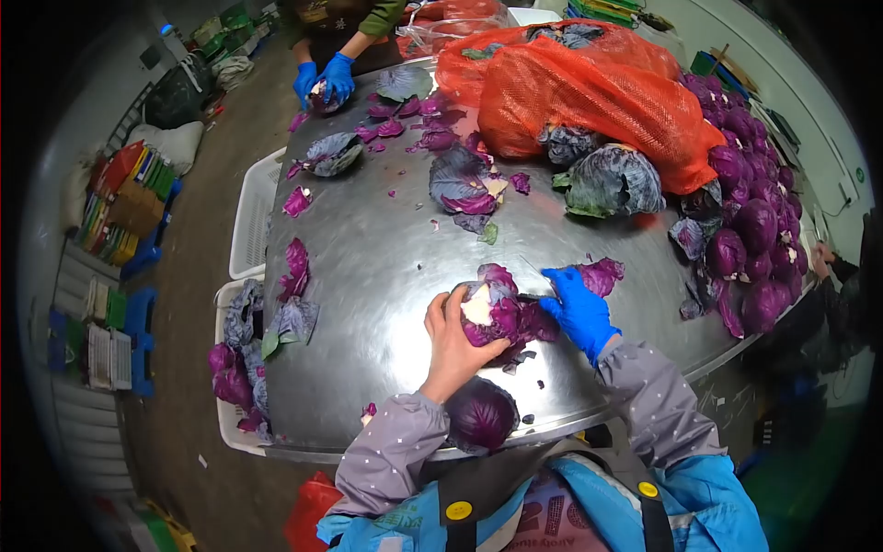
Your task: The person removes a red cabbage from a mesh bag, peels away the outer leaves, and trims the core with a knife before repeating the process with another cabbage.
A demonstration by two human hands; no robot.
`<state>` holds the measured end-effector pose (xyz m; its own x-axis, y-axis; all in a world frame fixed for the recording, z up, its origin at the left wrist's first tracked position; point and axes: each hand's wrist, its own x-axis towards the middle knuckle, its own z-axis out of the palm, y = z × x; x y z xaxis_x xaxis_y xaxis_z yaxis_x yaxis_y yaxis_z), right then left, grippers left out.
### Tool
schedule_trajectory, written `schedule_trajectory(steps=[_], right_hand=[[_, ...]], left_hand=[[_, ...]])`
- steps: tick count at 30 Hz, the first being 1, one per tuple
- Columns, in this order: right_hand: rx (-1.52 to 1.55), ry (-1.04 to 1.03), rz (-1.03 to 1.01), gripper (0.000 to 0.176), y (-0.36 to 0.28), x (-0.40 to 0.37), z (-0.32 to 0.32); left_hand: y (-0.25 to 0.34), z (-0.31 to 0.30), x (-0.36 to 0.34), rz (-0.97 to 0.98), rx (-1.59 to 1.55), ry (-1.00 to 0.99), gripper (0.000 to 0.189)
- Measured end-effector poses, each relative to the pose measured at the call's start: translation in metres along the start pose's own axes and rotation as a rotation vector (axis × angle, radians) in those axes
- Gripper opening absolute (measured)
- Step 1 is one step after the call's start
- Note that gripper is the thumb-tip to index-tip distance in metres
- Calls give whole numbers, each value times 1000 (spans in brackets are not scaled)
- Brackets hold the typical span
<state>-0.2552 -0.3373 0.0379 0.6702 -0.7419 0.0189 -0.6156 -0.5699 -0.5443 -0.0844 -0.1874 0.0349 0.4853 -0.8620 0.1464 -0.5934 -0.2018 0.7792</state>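
My bare left hand is wrapped round the left side of a partly peeled red cabbage, its pale cut stem facing up. Close on the cabbage's right, my right hand in a blue glove has its fingers curled. A thin dark edge shows between the glove and the cabbage; most of what the glove holds is hidden. Loose purple leaves lie under and beside the cabbage. A whole red cabbage rests at the table's near edge, below my left wrist. Another purple leaf lies beyond my right hand.
The metal table bears scattered leaves, an orange mesh sack of cabbages and a heap of peeled cabbages on the right. White crates stand along the left edge. Across the table, a co-worker's blue-gloved hands hold a cabbage.
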Motion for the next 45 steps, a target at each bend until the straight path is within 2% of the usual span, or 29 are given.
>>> schedule_trajectory(steps=[1,3,4,8,12,14,18,21,23,24,26,29,30,31,33,34,36,37,39,41,43,44,45], right_hand=[[52,99,-152,42,-15,3,-8],[227,-59,-263,48,-37,2,-12],[234,-41,-321,49,-41,-1,-2],[108,-197,-145,46,-69,0,-8],[53,-211,-122,47,-74,6,-7],[123,-125,-201,48,-63,4,2],[175,-140,-197,48,-59,0,4],[85,-159,-111,51,-72,8,-1],[-41,-256,4,52,-79,20,-6],[-40,-254,2,52,-73,29,-10],[-174,-342,-309,54,-54,49,-14],[-100,-270,-301,49,-41,55,2],[-70,-179,-251,50,-28,62,20],[-71,-178,-257,50,-9,70,29],[-94,-250,26,50,32,87,35],[-87,-244,19,50,41,87,41],[465,-58,84,45,55,60,60],[464,-66,88,45,54,47,62],[890,-71,401,35,47,27,55],[891,-114,536,29,16,1,23],[896,-191,540,31,21,-17,18],[895,-186,536,31,23,-22,12],[768,-286,537,34,24,-28,6]], left_hand=[[2,2,2,0,-3,-4,97],[6,6,3,55,64,76,99],[7,7,4,50,72,75,98],[6,11,3,67,73,107,95],[10,12,5,95,95,130,91],[13,12,5,85,99,126,90],[16,13,6,55,106,125,90],[23,16,8,39,140,117,91],[26,18,10,24,165,101,91],[27,19,11,37,173,97,92],[24,19,13,44,189,78,93],[20,16,16,50,168,64,93],[18,14,18,17,142,32,92],[19,11,13,17,143,38,92],[21,1,2,176,193,-61,89],[16,-1,-2,229,187,-18,92],[6,-14,-5,138,178,-39,95],[3,-23,-4,65,167,-57,97],[-3,-40,-6,-23,278,-119,105],[-15,-41,-9,-189,-132,-159,106],[-4,-29,-9,-169,-83,-154,104],[9,-24,-9,-127,61,-110,99],[22,-19,-6,-165,88,-99,96]])
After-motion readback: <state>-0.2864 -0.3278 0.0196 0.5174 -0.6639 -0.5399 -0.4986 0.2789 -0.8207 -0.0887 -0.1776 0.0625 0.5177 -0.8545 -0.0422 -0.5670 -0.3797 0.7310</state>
